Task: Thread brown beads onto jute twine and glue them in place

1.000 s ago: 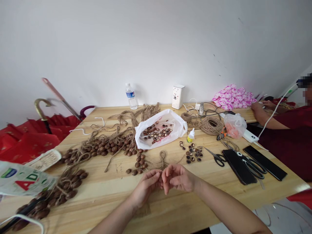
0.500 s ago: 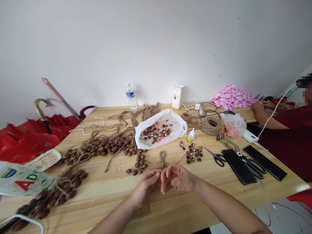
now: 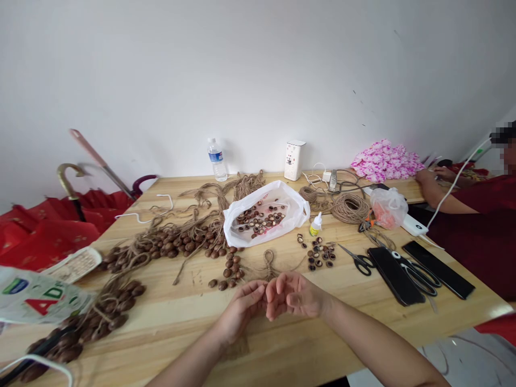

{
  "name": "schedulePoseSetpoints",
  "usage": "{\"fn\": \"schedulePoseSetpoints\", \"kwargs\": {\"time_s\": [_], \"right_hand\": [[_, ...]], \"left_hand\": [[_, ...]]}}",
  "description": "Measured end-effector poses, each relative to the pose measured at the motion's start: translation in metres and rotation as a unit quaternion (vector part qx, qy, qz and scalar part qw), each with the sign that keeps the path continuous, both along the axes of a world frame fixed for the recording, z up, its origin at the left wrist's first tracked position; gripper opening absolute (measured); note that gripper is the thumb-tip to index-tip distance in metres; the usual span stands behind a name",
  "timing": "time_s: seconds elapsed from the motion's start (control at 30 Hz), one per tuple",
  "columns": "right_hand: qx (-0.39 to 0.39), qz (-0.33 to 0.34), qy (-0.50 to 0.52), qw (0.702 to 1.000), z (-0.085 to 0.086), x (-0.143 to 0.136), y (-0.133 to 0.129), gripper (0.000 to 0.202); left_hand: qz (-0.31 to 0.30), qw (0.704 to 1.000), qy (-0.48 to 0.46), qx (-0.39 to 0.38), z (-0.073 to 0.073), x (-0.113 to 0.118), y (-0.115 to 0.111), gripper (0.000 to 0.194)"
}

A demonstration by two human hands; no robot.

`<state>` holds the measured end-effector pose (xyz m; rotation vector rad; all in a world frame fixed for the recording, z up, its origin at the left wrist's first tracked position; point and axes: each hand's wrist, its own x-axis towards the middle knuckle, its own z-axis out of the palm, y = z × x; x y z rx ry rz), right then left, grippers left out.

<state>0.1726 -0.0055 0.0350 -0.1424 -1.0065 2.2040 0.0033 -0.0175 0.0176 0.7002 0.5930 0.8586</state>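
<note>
My left hand [image 3: 242,309] and my right hand [image 3: 297,294] meet above the near middle of the table. A bundle of brown twine [image 3: 268,260], knotted with a loop at its top, runs beneath both. Closed fingers of the left hand grip the twine, whose frayed ends show below the wrist. The right hand's fingers are curled in against the left fingertips; what they pinch is hidden. Several whole brown nuts [image 3: 231,266] lie just beyond the left hand. Halved nut shells [image 3: 318,252] sit past the right one, near a small glue bottle [image 3: 316,224].
A white plastic bag [image 3: 298,207] holds more shells. Nuts on twine [image 3: 173,242] spread leftward. Scissors [image 3: 360,262], larger scissors [image 3: 419,274] and two phones [image 3: 393,274] [image 3: 439,269] lie right. Behind are a twine coil [image 3: 350,208] and water bottle [image 3: 217,161]. A co-worker's arm [image 3: 451,193] rests far right.
My right thumb and fingers have shifted very slightly. Both hands otherwise stay in the same place, and the things on the table have not moved.
</note>
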Motion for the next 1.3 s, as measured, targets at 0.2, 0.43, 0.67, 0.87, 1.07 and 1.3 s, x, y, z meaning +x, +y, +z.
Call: {"fn": "schedulePoseSetpoints", "kwargs": {"time_s": [0.2,0.43,0.67,0.87,1.07,1.3], "right_hand": [[0.035,-0.127,-0.020,0.991,0.007,0.007,0.009,0.024],[0.178,-0.456,-0.311,0.814,0.010,0.020,0.024,0.026],[0.339,-0.402,-0.436,0.730,0.004,0.011,0.014,0.029],[0.501,-0.358,-0.402,0.678,0.009,0.007,0.009,0.013],[0.556,-0.351,-0.402,0.638,0.000,0.005,0.010,0.023],[0.585,-0.354,-0.381,0.622,-0.002,0.004,0.009,0.017]], "left_hand": [[0.022,1.000,0.020,-0.002,-0.009,-0.003,0.003,0.018],[0.026,1.000,0.012,-0.012,-0.012,-0.003,0.004,0.019],[0.019,1.000,0.012,0.003,-0.009,-0.004,0.004,0.021],[0.037,0.999,0.035,0.011,-0.005,-0.003,0.001,0.025],[0.065,0.996,0.060,0.018,-0.007,-0.002,0.001,0.029],[0.073,0.995,0.072,0.021,-0.011,-0.003,0.001,0.032]]}}
